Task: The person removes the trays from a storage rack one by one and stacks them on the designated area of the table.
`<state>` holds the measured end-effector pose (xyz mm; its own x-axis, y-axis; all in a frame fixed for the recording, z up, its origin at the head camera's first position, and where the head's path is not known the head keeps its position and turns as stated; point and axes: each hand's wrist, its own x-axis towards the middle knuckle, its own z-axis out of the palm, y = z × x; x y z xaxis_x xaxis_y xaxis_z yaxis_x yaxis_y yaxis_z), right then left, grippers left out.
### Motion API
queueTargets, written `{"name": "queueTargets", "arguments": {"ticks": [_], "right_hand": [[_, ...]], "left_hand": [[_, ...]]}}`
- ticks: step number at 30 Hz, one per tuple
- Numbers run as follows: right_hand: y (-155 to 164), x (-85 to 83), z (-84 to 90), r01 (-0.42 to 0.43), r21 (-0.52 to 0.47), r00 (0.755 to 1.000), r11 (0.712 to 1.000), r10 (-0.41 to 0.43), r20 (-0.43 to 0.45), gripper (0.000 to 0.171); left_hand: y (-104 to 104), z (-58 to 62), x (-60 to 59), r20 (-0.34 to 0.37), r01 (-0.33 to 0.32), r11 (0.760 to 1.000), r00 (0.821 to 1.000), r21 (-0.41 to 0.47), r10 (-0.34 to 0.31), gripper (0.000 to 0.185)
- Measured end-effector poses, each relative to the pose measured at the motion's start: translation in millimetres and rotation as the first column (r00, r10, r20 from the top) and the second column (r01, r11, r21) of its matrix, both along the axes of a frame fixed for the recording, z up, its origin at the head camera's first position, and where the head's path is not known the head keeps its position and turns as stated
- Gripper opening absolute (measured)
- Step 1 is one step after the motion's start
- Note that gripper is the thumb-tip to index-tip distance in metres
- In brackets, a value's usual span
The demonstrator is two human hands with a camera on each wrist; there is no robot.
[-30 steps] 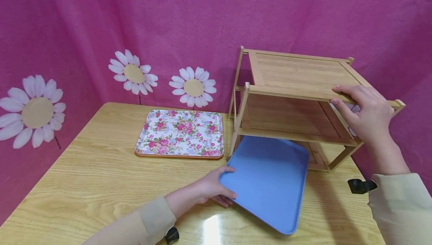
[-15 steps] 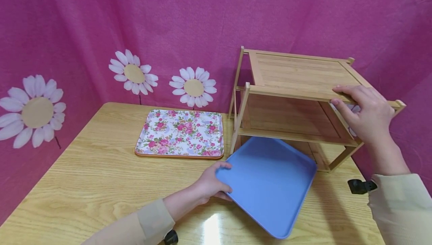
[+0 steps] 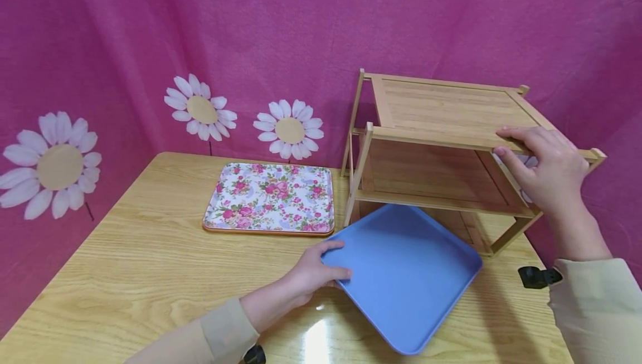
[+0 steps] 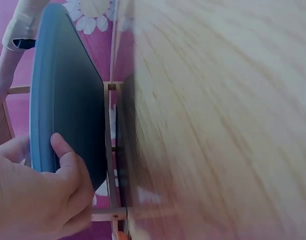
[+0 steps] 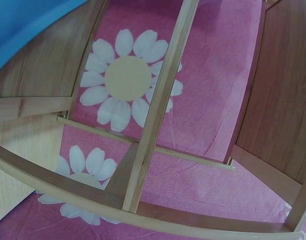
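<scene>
My left hand grips the left corner of a blue rectangular tray, thumb and index finger over its rim. In the left wrist view the same hand has its other fingers curled against the underside of the tray. The tray lies at an angle, its far corner under the middle shelf of a wooden rack. My right hand holds the front edge of the rack's top shelf near the right end. The right wrist view shows the blue tray beside the bottom board, without the hand.
Left of the rack, a stack of floral trays with an orange lower rim lies on the wooden table. A pink curtain with white daisies hangs behind. The rack's front left post rises beside the blue tray.
The blue tray has turned clockwise as seen from above; its right corner has swung toward me and its near corner leftward. My left hand moved slightly with it. My right hand stayed on the rack.
</scene>
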<state>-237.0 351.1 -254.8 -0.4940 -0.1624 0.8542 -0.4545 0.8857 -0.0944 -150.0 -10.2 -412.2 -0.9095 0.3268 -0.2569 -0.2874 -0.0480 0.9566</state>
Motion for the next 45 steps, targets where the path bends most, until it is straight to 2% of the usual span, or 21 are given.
{"name": "queueTargets", "arguments": {"ticks": [4,13,19,26,35,45], "right_hand": [[-0.5,-0.3,0.2,-0.001,0.001,1.000,1.000,0.001,0.002,0.040],[-0.4,-0.1,0.3,0.002,0.005,1.000,1.000,-0.002,-0.002,0.042],[0.1,-0.9,-0.1,0.002,-0.001,1.000,1.000,-0.002,-0.001,0.041],[1.2,-2.0,-1.0,-0.002,-0.001,1.000,1.000,0.002,-0.005,0.042],[1.1,-1.0,-0.5,0.000,0.003,1.000,1.000,0.000,-0.005,0.043],[2.2,-1.7,-0.6,-0.003,0.008,1.000,1.000,0.003,0.001,0.040]], "left_hand": [[1.4,-1.2,0.5,0.010,0.007,1.000,1.000,-0.002,-0.006,0.079],[0.1,-2.7,-2.5,0.032,0.006,1.000,0.999,0.028,-0.007,0.086],[-2.8,-2.3,-1.8,0.048,-0.003,0.998,0.999,0.071,-0.001,0.080],[-14.7,1.4,-0.4,0.016,-0.009,0.999,1.000,0.040,0.009,0.073],[-35.9,7.7,-3.0,0.008,0.044,0.999,0.999,-0.001,-0.044,0.069],[-54.9,14.8,-6.3,0.024,0.057,0.997,0.998,0.043,-0.058,0.060]]}}
